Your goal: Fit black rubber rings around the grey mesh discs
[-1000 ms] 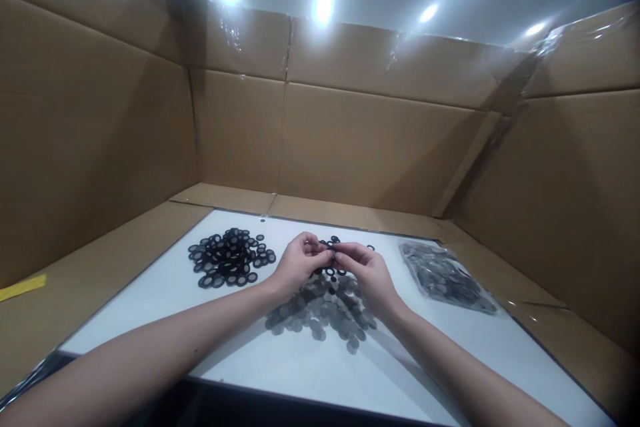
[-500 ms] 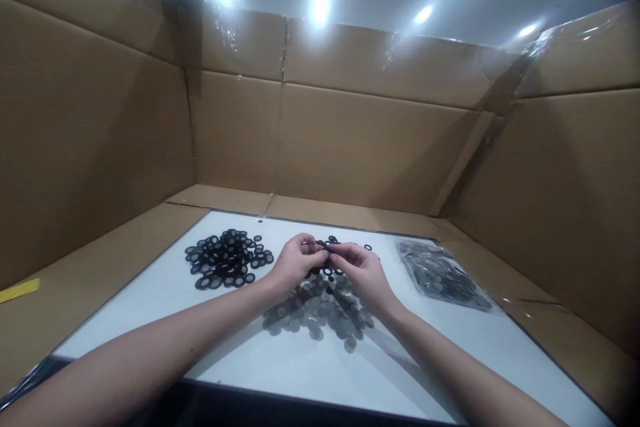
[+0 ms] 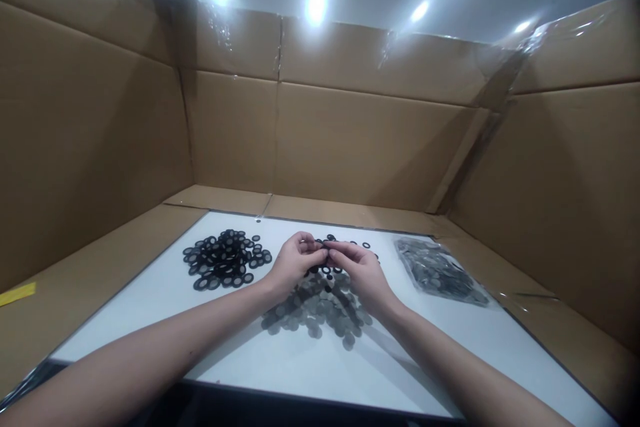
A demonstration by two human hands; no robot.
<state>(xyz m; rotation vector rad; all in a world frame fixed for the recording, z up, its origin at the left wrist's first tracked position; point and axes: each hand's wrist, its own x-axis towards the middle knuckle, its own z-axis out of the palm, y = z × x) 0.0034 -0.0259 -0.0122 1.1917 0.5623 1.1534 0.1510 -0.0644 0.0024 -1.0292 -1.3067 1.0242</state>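
Above the middle of the white board, my left hand (image 3: 293, 265) and my right hand (image 3: 364, 273) meet fingertip to fingertip. Between their pinched thumbs and fingers is a small black ring (image 3: 325, 246), mostly covered by the fingers. More loose black rings (image 3: 367, 245) lie behind and beneath the hands. Closer to me spreads a pile of thin, grey, see-through discs (image 3: 315, 320), partly in the hands' shadow. To the left of my left hand is a heap of black rings with grey centres (image 3: 225, 257).
A clear plastic bag (image 3: 440, 272) full of grey discs rests on the right of the white board (image 3: 145, 327). Tall cardboard walls (image 3: 350, 147) enclose the board at the back and sides. A yellow strip (image 3: 18, 294) is at the far left.
The fingertips have drawn slightly closer together over the black ring, hiding more of it. The view has shifted a little; the piles and the bag look the same.
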